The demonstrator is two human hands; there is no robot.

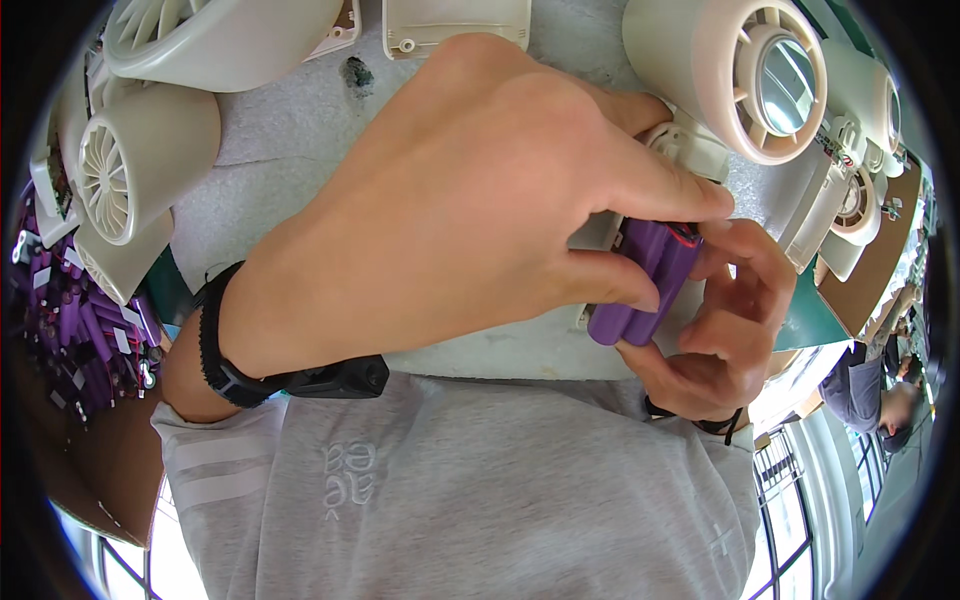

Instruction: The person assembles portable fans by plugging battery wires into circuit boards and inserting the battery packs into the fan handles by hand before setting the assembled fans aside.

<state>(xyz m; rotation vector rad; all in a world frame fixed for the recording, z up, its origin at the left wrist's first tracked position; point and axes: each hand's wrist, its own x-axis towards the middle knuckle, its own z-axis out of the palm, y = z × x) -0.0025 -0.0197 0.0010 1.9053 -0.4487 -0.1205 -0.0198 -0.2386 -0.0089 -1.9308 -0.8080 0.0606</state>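
A purple battery pack (640,278) of two cylinders side by side, with a bit of red wire at its upper end, sits between my hands. My left hand (490,190) reaches across from the left, its thumb on the pack and its index finger stretched past the upper end. From the right, my right hand (735,325) curls round the pack, thumb at the lower end and fingertips near the wired end. Just beyond the fingers is a cream plastic part (690,150), partly hidden by my left hand. A sliver of pale plastic also shows behind the pack.
Cream fan-like housings with round grilles stand at the far left (165,155) and far right (725,75). A cream shell (457,25) lies at the back of the grey padded surface (290,150). Many purple battery packs (80,320) fill a cardboard box at left. Another person (865,390) is off to the right.
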